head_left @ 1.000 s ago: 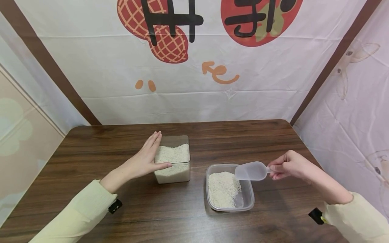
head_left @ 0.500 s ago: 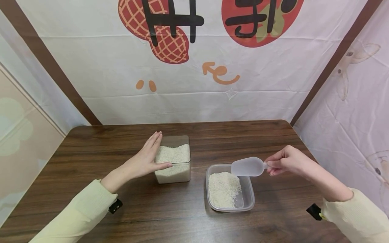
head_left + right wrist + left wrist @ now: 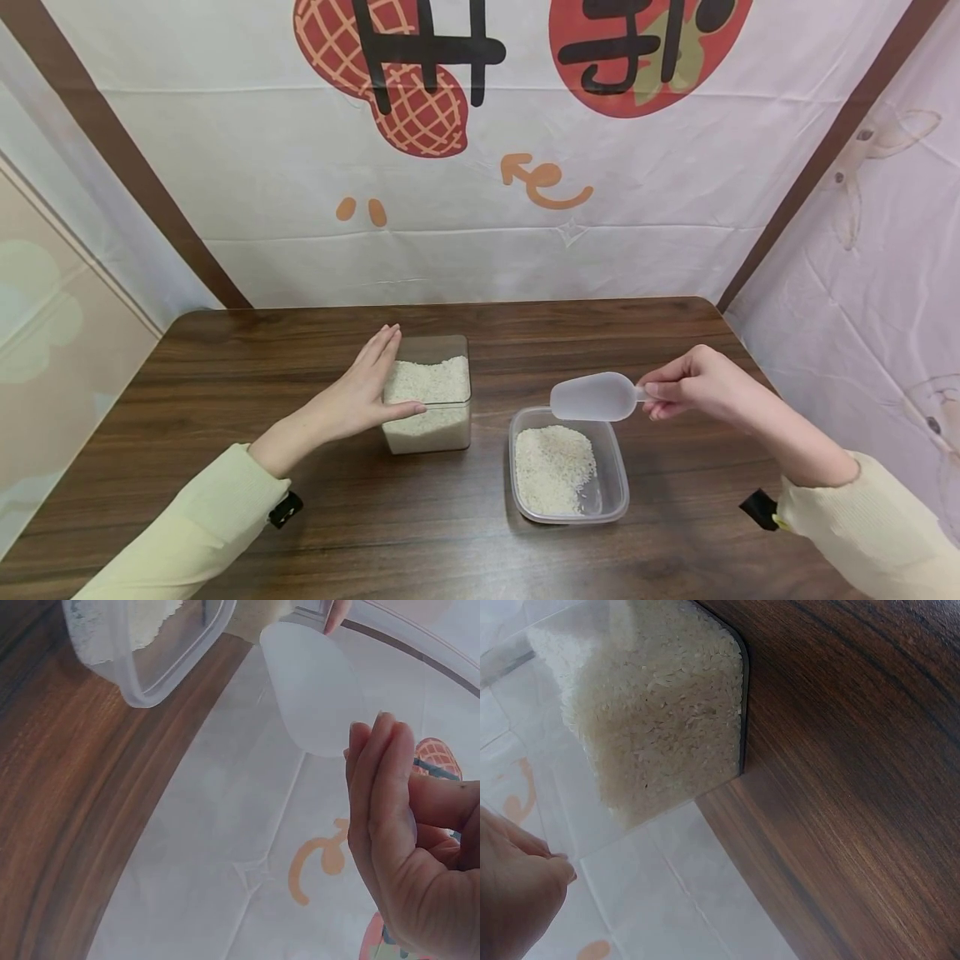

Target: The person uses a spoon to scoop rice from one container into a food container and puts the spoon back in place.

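Right hand (image 3: 692, 383) first: I have it pinching a frosted scoop (image 3: 596, 397) by its handle, the broad end pointing left. That scoop sits just left of the fingers, above the far side of a low tub (image 3: 618, 483), and the right wrist view shows me the two apart. White rice (image 3: 551, 471) heaps on the tub's left, leaving its right side bare.

Over to the left hand (image 3: 363, 393): fingers long, thumb spread wide, framing the left side of a square container (image 3: 438, 347) of rice; I can't tell how firmly it presses.

Room now! A strip of table (image 3: 420, 533) separates tub and container, with a broader stretch on my near side. The far edge runs behind both, before a printed cloth (image 3: 420, 267); my right forearm crosses near the right edge.
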`<state>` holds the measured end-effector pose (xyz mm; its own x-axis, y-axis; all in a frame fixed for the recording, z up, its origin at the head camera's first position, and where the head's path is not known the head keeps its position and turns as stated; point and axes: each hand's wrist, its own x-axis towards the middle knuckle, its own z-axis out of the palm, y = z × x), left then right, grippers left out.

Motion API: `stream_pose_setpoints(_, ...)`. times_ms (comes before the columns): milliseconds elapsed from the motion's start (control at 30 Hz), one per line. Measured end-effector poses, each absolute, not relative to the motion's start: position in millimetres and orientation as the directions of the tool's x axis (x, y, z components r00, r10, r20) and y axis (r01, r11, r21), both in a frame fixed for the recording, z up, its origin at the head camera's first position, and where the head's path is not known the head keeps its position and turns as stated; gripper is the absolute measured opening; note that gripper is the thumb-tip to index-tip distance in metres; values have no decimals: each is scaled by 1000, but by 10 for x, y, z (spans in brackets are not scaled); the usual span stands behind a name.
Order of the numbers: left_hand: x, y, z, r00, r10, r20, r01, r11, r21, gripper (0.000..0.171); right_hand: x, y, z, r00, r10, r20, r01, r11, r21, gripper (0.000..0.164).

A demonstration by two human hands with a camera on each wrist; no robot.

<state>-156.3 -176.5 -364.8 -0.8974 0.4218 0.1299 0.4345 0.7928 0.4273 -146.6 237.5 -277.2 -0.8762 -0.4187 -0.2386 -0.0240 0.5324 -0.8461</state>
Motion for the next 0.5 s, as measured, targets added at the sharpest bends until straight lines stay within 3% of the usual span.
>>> stream_pose_setpoints(500,-1558,-1765,-3635,-898,421,128,432,791,433,109,-1483,2176,-2648,-882,-417,-220,-21,501,-865,31)
